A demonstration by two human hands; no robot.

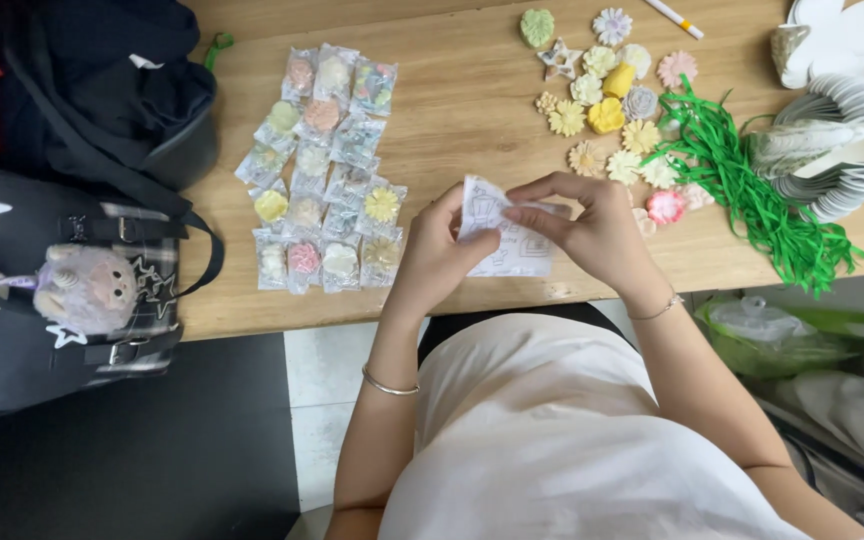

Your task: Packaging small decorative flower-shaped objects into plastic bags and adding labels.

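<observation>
Printed pouch [512, 245] between wrapped [327, 170], loose flowers [607, 110]

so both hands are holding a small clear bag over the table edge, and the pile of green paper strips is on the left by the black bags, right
Not quite. In the head view the green paper strips lie on the right side of the table, beside the stack of white paper cups, not by the black bags. The rest holds: the left hand and right hand both hold the small clear bag.
</observation>
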